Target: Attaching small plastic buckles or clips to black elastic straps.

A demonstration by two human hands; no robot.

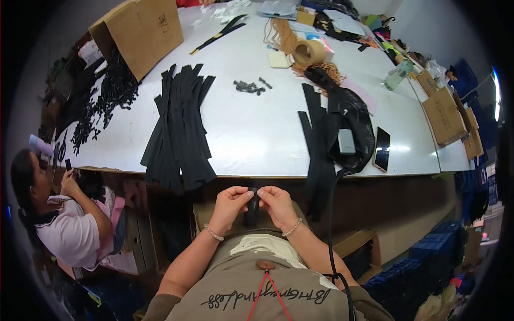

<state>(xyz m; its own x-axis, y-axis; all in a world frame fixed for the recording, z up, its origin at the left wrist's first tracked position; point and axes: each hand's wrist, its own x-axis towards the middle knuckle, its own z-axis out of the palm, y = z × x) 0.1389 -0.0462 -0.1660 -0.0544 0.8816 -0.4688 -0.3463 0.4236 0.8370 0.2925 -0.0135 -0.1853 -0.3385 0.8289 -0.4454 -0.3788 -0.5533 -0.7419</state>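
My left hand and my right hand meet above my lap, just in front of the table's near edge. Between them they pinch the top end of a black fabric strip, one hand at each side, thumbs close together. The strip hangs down toward my lap; its fine detail is too small to make out. On the table ahead and left lies a fanned stack of black strips, overhanging the edge. A smaller bundle of black strips hangs over the edge at right. Several small black pieces lie between them.
On the white table are a phone, a grey power bank on a black bag, a tape roll and a bottle. A tipped carton stands far left. A seated person works at left. A black cable hangs beside my right arm.
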